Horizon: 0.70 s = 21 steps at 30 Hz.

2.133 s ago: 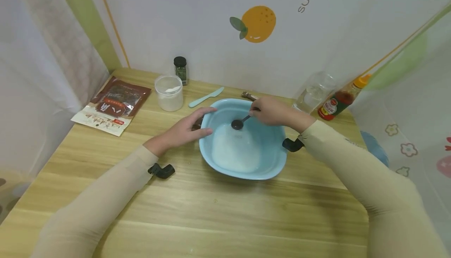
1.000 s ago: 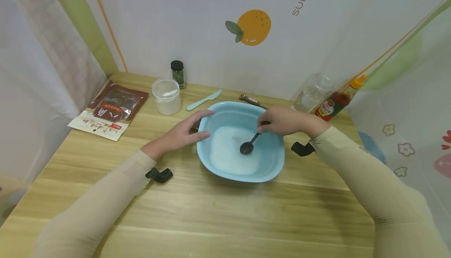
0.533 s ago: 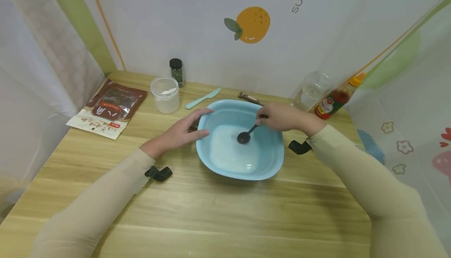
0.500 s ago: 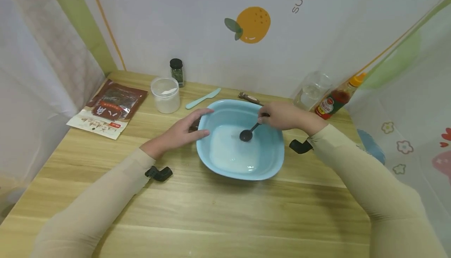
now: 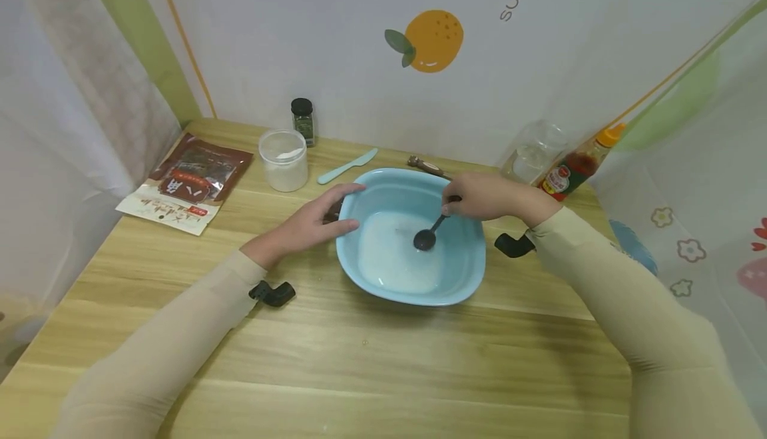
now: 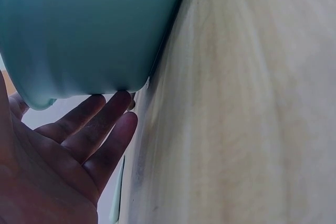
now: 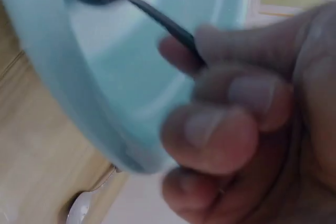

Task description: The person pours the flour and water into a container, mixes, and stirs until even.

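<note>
A light-blue basin (image 5: 470, 272) stands on the table, with whitish liquid (image 5: 395, 262) in its bottom. My right hand (image 5: 482, 196) pinches the handle of a dark spoon (image 5: 425, 239) between thumb and fingers, above the basin's right back side. The spoon's bowl is low in the basin, at the liquid. In the right wrist view the other fingers curl below the handle. My left hand (image 5: 302, 226) steadies the basin's left side, thumb and forefinger at the rim. The left wrist view shows its extended fingers (image 6: 113, 119) touching the outer wall.
Behind the basin lie a pale green spreader (image 5: 347, 166) and a brown-handled utensil (image 5: 425, 164). At left are a spice packet (image 5: 192, 182), a tub of white powder (image 5: 283, 166) and a black-capped jar (image 5: 303, 122). A glass (image 5: 533, 156) and sauce bottle (image 5: 581, 162) stand back right.
My right hand has moved right, carrying the spoon's bowl from the back of the basin toward its middle, with small shifts back and forth. The left hand stays at the rim.
</note>
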Tool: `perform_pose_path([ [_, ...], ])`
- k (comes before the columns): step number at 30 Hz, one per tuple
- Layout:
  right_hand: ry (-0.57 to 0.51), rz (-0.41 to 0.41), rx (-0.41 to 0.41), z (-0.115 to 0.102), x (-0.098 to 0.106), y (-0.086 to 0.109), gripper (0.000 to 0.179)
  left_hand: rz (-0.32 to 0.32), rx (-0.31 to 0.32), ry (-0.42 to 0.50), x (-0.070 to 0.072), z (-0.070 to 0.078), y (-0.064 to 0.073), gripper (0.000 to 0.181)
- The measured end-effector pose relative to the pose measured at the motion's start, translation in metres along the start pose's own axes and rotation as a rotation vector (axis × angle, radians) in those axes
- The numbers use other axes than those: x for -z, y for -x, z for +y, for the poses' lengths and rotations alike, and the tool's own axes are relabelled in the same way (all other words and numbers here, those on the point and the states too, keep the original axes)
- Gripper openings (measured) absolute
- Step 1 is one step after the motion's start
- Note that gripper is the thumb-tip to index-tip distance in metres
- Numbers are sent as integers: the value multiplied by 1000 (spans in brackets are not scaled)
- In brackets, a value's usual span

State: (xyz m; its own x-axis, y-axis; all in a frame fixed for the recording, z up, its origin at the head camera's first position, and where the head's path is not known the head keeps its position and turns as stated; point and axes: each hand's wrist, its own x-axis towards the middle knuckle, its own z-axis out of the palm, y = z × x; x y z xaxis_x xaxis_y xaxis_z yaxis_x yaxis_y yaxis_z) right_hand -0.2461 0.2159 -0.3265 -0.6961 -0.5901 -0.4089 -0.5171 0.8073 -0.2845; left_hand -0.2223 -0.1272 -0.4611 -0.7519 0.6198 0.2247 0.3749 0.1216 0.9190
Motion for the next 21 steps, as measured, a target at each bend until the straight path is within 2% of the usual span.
perform_pose_path([
  [5, -36, -89, 74, -6, -5, -3, 21, 2, 0, 3, -1, -2, 0, 68],
  [7, -47, -62, 77, -8, -7, -7, 22, 4, 0, 0, -1, -3, 0, 68],
  [9, -37, -15, 47, -8, -6, -9, 22, 5, 1, -3, 0, -3, 0, 68],
  [11, -17, -2, 18, -7, -3, -8, 21, 3, 2, -11, -1, -2, 1, 68],
  [17, -59, -117, 38, -6, -3, -10, 22, 9, 2, -24, -1, -1, 1, 67],
  [19, -76, -79, 26, -5, -3, -12, 24, 11, -2, -22, -1, -1, 1, 67],
  [21, -62, 5, -6, -4, -3, -15, 25, 11, -4, -20, -1, 0, 1, 67],
])
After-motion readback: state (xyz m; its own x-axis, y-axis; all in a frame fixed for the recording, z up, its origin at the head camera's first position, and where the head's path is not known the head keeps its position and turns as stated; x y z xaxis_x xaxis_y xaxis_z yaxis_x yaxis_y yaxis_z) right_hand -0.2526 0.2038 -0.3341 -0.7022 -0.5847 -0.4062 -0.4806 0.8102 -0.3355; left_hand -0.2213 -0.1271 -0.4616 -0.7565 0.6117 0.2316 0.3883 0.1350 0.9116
